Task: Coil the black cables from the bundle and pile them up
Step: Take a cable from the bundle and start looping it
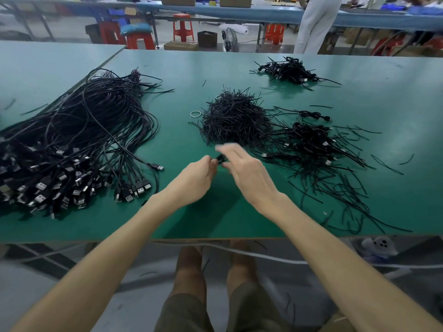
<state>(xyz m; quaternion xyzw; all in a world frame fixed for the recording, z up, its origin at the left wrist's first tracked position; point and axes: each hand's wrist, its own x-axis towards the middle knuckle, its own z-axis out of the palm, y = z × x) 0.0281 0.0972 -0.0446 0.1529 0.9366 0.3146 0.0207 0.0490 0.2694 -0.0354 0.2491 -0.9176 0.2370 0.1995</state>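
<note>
A big bundle of long black USB cables point(79, 140) lies on the left of the green table point(383, 97), plugs toward me. In the table's middle my left hand point(199, 178) and my right hand point(247, 173) meet, both pinching a small coiled black cable point(221, 158) between their fingertips; the right hand's fingers are motion-blurred. A heap of short black twist ties point(235, 118) sits just beyond my hands. Coiled cables lie in a pile point(311, 142) at the right and in another pile point(287, 70) at the far right.
Loose ties are scattered over the table's right part near the front edge. A rubber band point(195, 113) lies left of the tie heap. Red stools, boxes, a fan and a standing person point(316, 25) are beyond the table's far edge.
</note>
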